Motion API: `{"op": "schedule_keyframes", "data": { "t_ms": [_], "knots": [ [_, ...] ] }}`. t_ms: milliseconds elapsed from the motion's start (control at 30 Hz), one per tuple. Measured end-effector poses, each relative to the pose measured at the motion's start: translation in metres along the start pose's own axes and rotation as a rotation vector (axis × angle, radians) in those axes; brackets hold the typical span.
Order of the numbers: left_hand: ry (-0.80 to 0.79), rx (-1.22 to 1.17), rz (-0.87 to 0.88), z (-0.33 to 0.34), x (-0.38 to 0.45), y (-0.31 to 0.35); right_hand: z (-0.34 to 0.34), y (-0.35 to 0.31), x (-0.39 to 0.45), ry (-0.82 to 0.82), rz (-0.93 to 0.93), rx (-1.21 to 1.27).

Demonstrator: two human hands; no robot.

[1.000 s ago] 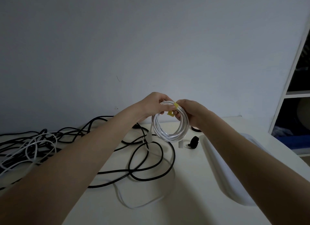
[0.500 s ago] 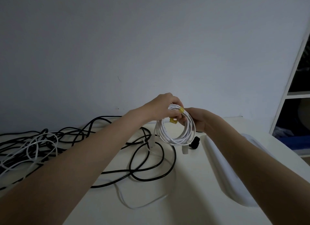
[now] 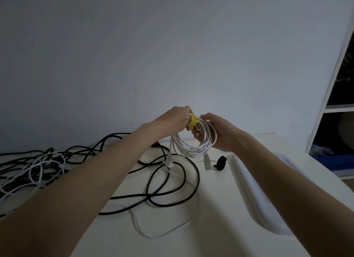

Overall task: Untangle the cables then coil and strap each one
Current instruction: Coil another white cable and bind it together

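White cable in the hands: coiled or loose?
Coiled: the white cable hangs in stacked loops, a yellow strap around its top. Fastened? Cannot tell.

black cable loops (image 3: 168,187) ahead, white tray (image 3: 254,195) right, tangle (image 3: 32,168) left

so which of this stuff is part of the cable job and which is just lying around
Part of the job:
white coil, held in both hands
yellow strap
black cables
loose white cable
small black strap

Just lying about:
white tray
shelf unit
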State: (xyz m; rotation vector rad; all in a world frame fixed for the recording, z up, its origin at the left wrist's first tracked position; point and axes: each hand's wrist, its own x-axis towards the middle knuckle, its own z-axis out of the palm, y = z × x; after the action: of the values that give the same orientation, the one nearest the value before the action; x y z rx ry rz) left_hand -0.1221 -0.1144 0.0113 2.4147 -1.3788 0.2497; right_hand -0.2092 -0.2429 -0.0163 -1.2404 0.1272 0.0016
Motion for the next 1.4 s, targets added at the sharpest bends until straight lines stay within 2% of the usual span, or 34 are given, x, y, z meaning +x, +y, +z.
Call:
{"op": "schedule_keyframes", "data": {
  "t_ms": [67, 200, 267, 367, 500, 667, 733, 833, 967, 1100, 1233, 1400],
  "knots": [
    [0.009, -0.082, -0.046, -0.002, 0.001, -0.004, 0.006, 0.001, -0.002, 0.046, -0.101, -0.238],
    [0.038, -0.128, -0.095, -0.004, 0.002, -0.007, 0.012, 0.0, 0.008, 0.358, -0.456, -0.833],
    [0.037, -0.164, -0.101, -0.004, 0.001, -0.007, 0.016, 0.0, 0.013, 0.42, -0.62, -1.067],
    [0.012, -0.291, -0.103, -0.006, -0.001, -0.007, 0.015, 0.0, 0.018, 0.459, -0.759, -1.164],
    [-0.05, -0.551, -0.165, -0.009, -0.007, -0.01, 0.012, 0.008, 0.021, 0.492, -0.82, -1.253],
    [0.03, -0.579, -0.188, -0.01, -0.003, -0.009, 0.015, 0.012, 0.016, 0.463, -1.096, -1.293],
    [0.063, -0.523, -0.179, -0.011, -0.001, -0.009, 0.017, 0.01, 0.013, 0.472, -1.084, -1.297],
    [0.104, -0.391, -0.171, -0.01, 0.003, -0.008, 0.017, 0.009, 0.01, 0.494, -0.95, -1.302],
    [0.145, -0.314, -0.152, -0.009, 0.004, -0.007, 0.017, 0.01, 0.007, 0.44, -0.972, -1.292],
    [0.142, -0.336, -0.178, -0.007, 0.005, -0.009, 0.017, 0.011, 0.005, 0.381, -1.052, -1.387],
    [0.107, -0.355, -0.199, -0.005, 0.004, -0.011, 0.014, 0.007, 0.007, 0.297, -1.025, -1.531],
    [0.025, -0.473, -0.205, -0.005, 0.001, -0.013, 0.013, 0.008, 0.007, 0.301, -0.992, -1.645]
  ]
}}
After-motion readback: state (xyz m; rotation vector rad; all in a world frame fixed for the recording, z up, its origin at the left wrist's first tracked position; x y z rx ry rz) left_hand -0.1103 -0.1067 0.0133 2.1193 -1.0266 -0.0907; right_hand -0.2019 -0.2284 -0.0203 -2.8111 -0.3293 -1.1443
